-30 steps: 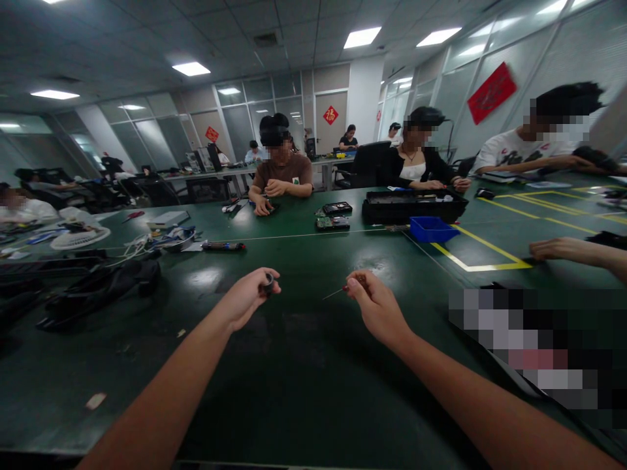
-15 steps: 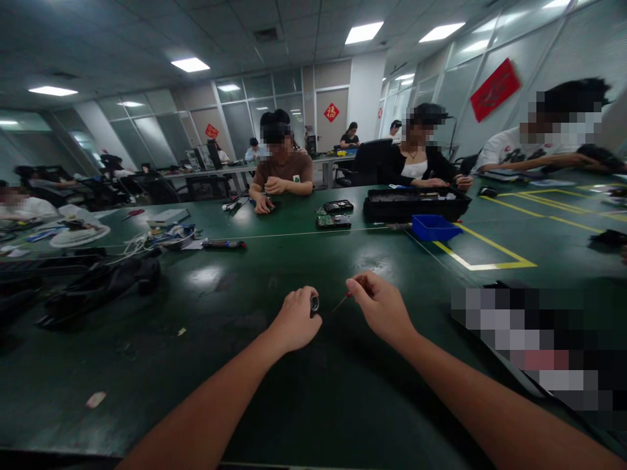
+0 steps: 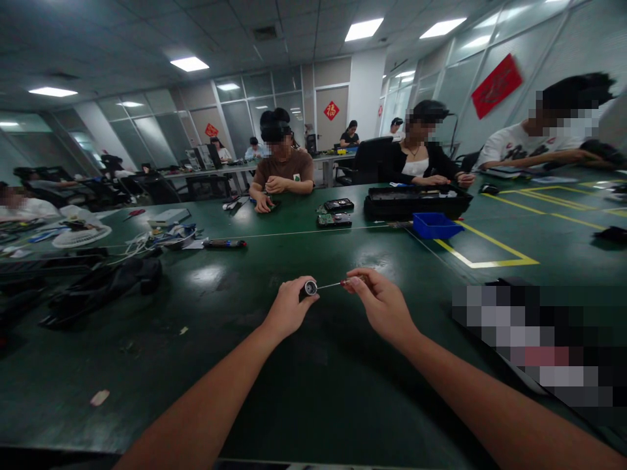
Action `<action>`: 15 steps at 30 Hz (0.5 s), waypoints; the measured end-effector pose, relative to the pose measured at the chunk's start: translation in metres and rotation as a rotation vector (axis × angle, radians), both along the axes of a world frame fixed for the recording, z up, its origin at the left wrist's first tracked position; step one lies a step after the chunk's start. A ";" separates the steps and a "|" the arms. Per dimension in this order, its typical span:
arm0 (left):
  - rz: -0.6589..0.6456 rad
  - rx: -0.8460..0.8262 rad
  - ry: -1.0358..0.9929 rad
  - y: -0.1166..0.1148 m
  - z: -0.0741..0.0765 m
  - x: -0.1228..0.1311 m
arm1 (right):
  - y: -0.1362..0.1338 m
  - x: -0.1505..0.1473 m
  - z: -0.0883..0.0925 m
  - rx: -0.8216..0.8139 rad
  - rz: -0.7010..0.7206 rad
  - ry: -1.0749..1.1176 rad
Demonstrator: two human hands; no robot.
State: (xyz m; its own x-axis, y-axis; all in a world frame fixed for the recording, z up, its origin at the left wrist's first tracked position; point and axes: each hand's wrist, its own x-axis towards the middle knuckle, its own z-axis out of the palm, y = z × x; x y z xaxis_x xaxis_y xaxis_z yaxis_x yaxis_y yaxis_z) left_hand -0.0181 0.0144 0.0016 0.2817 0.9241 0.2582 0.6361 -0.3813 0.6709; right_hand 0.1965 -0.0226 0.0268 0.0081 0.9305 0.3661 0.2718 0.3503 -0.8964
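Observation:
My left hand [image 3: 290, 305] is closed around a small dark cylinder with a silvery round end [image 3: 310, 287], which faces me. What kind of part it is cannot be made out. In my right hand [image 3: 385, 299] is a thin screwdriver [image 3: 333, 285] with a reddish handle, gripped between thumb and fingers. Its shaft points left, with the tip at the right edge of the cylinder; whether it touches or goes in is too small to tell. Both hands are above the green tabletop [image 3: 313, 391].
Ahead lie hard drives [image 3: 334, 220], a blue bin [image 3: 437, 226] and a long black tray [image 3: 416, 203]. A black bag [image 3: 105, 287] and cables [image 3: 140, 245] are at left. A pixelated flat item [image 3: 533, 346] lies at right. Co-workers sit across the table.
The cylinder has turned so its round end faces me more. The screwdriver has swung from slanting down to nearly level, and its tip has come to the cylinder's edge.

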 end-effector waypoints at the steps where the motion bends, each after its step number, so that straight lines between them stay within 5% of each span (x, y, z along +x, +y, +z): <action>1: -0.008 0.010 0.006 0.000 0.000 0.000 | 0.000 0.000 0.000 -0.002 0.007 -0.006; 15: -0.070 0.081 0.079 -0.002 0.003 0.001 | -0.002 0.001 0.006 -0.043 -0.080 -0.188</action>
